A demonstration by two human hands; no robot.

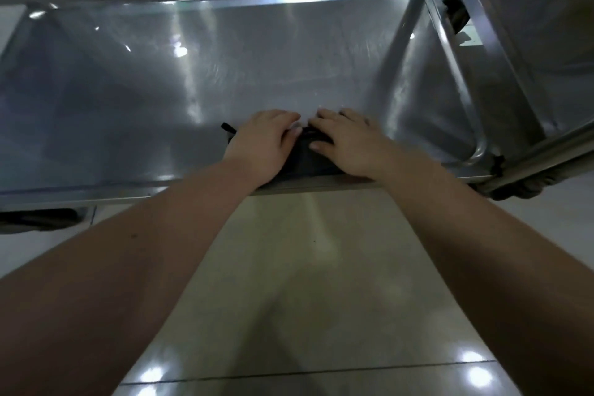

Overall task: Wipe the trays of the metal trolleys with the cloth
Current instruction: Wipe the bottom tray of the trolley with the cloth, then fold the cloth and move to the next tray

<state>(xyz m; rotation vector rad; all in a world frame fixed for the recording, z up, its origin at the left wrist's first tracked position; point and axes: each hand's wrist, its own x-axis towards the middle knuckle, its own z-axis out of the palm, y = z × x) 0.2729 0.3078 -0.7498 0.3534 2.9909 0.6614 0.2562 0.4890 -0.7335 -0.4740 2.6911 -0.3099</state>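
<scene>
Cloth (303,156), dark and limp, lies under both palms on the tray (225,74); left hand (262,141) and right hand (345,141) press it flat, fingers spread. It probably slides easily over steel.

floor (321,267): pale glossy tiles, dark grout line near the bottom edge, bright light reflections at lower left and lower right. far background dark and indistinct. a second steel frame (527,42) stands at right.

The tray (225,58) is gleaming silver-grey with white glare streaks; the cloth (305,157) is showing black, perhaps dark grey; the floor (305,283) tiles are shining pale cream.
</scene>
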